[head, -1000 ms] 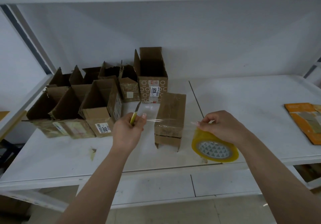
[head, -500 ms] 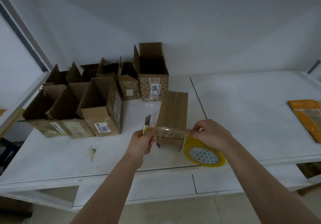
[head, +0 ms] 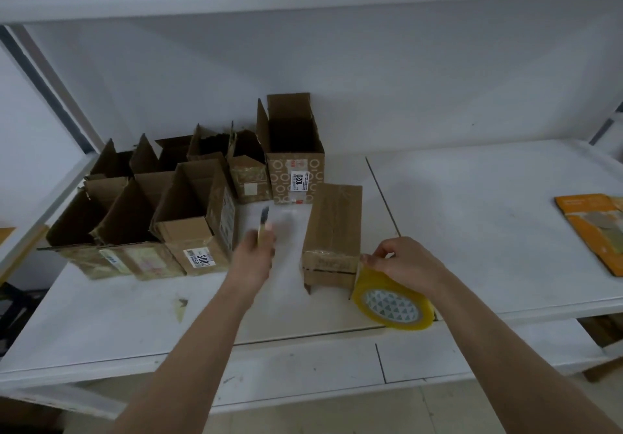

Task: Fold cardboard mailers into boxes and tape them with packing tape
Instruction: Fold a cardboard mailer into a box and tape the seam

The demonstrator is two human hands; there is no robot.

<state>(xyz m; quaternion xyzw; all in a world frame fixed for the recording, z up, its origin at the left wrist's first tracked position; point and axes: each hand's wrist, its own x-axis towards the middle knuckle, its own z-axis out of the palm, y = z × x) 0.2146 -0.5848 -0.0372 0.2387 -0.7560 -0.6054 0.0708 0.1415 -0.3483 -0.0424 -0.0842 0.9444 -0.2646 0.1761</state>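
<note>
A cluster of open boxes [head: 161, 211] fills the left-centre of the frame on the desk [head: 472, 204], the tallest box [head: 294, 160] at its right rear. Right of them, at centre, lies a closed box [head: 332, 231]. The tape roll [head: 392, 302] sits at its lower right corner. Flat mailers [head: 596, 231] lie at the right edge.

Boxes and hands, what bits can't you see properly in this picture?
Head view:
- Left hand: motion blur smears it and the yellow-handled knife it holds.
- Box being taped: its open underside faces the table.
- Tape roll: the right hand covers its top.
- Orange mailers: cut off by the right edge.
- Label on the 1020 box: small print unreadable.
</note>
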